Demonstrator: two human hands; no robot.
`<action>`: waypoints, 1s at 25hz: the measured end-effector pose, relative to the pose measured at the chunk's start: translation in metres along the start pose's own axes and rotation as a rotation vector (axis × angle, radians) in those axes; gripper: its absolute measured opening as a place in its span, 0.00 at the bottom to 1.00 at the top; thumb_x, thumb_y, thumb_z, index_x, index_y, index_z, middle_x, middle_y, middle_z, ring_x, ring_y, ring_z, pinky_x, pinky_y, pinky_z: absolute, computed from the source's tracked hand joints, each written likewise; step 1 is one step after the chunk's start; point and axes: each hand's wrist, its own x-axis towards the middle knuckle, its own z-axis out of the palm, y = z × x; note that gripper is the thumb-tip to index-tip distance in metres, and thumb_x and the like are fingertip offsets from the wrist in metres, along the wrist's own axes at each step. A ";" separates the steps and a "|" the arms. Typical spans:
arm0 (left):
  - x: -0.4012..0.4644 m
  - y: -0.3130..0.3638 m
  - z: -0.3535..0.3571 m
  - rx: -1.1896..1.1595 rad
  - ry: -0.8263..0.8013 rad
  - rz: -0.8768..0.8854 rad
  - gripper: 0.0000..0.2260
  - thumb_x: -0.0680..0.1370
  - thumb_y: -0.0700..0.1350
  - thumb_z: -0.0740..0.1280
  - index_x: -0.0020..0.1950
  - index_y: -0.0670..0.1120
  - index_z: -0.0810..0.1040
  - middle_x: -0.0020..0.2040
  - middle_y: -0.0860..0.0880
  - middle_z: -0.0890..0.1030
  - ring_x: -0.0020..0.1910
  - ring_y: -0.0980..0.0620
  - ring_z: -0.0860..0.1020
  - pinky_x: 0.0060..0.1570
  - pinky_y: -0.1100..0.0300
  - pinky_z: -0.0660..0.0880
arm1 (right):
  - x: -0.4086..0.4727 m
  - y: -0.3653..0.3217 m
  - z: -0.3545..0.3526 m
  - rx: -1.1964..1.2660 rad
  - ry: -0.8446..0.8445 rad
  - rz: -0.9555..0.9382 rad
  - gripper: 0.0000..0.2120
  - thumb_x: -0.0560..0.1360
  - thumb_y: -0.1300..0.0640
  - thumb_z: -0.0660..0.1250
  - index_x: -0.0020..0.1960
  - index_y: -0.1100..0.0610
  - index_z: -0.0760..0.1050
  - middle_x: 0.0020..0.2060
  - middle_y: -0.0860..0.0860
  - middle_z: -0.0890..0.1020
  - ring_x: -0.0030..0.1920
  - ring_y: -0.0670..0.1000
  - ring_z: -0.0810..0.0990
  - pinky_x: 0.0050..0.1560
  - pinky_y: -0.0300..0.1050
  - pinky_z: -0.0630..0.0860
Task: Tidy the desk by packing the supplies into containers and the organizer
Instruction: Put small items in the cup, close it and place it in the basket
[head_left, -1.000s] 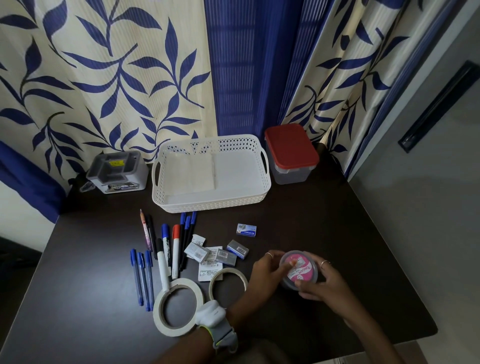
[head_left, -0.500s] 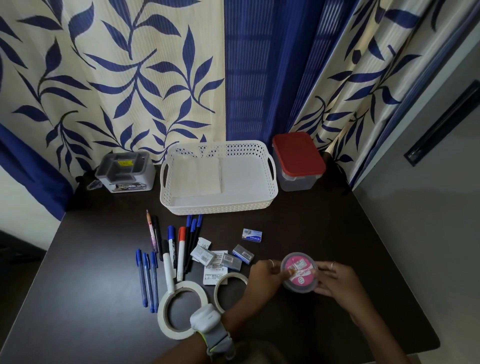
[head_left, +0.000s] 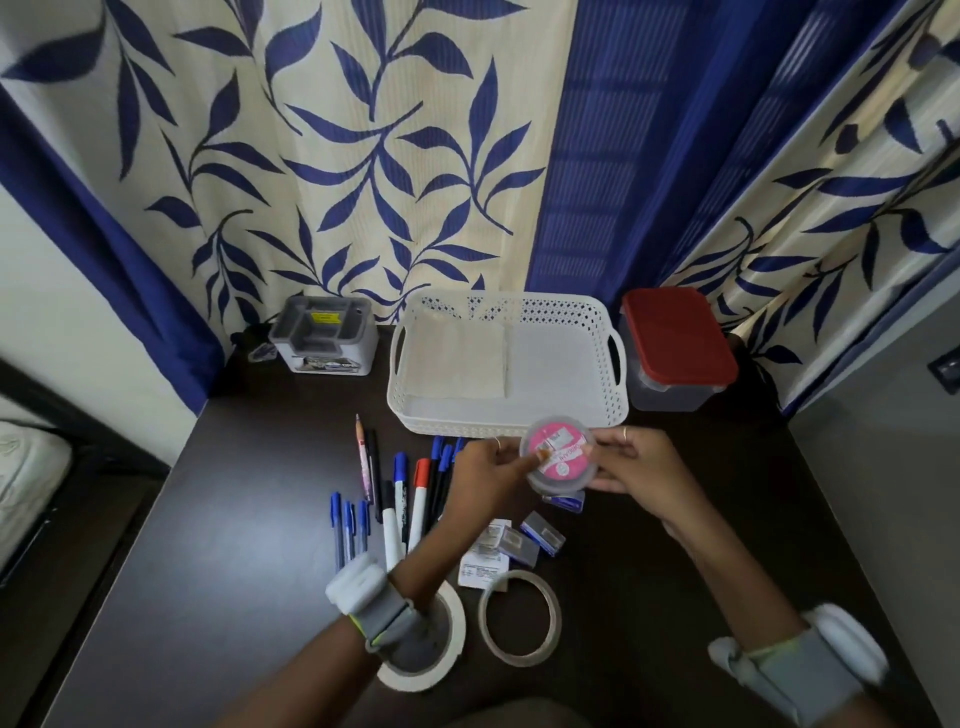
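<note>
A dark desk (head_left: 260, 519) fills the lower view, backed by a cream curtain (head_left: 337, 156) with blue leaves. At the desk's far edge stands a white perforated basket (head_left: 571, 410) with a pale folded sheet lying flat in its left half. Just right of it sits a clear box with a red lid (head_left: 675, 338), and to the left, apart from the basket, a grey organizer (head_left: 324, 335) with open compartments.

Nearer the person, a wide roll of masking tape (head_left: 452, 654) lies flat, partly under the left forearm, and a thinner tape ring (head_left: 519, 618) lies just to its right. A row of pens and markers (head_left: 395, 499) lies left of centre, with 3 blue pens (head_left: 348, 525) at its left end. Small staple boxes (head_left: 540, 532) lie beside a paper slip, between the tape ring and the hands.

The small round tub with a pink label (head_left: 558, 460) is held above the desk, in front of the basket's near wall. The left hand (head_left: 488, 478) grips its left side with the thumb across the lid, and the right hand (head_left: 639, 467) holds its right side with curled fingers. Both wrists wear grey bands with white modules.
</note>
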 end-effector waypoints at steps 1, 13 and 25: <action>0.008 0.002 -0.011 -0.007 0.028 -0.002 0.12 0.73 0.43 0.71 0.54 0.39 0.81 0.45 0.46 0.84 0.30 0.67 0.79 0.32 0.74 0.73 | 0.010 -0.010 0.009 0.000 -0.013 -0.017 0.13 0.76 0.65 0.64 0.60 0.66 0.75 0.45 0.57 0.82 0.41 0.49 0.83 0.37 0.35 0.82; 0.102 -0.009 -0.114 -0.023 0.271 -0.099 0.11 0.71 0.44 0.74 0.48 0.37 0.82 0.42 0.37 0.83 0.41 0.48 0.79 0.53 0.49 0.78 | 0.123 -0.070 0.103 -0.059 -0.109 -0.038 0.14 0.75 0.65 0.66 0.60 0.69 0.74 0.44 0.59 0.79 0.36 0.53 0.81 0.43 0.45 0.82; 0.129 -0.043 -0.125 0.295 0.333 -0.163 0.15 0.69 0.42 0.74 0.53 0.37 0.82 0.46 0.39 0.84 0.46 0.46 0.82 0.47 0.59 0.74 | 0.158 -0.036 0.147 -0.059 -0.116 0.096 0.14 0.75 0.67 0.66 0.59 0.71 0.74 0.47 0.59 0.77 0.32 0.50 0.78 0.51 0.51 0.80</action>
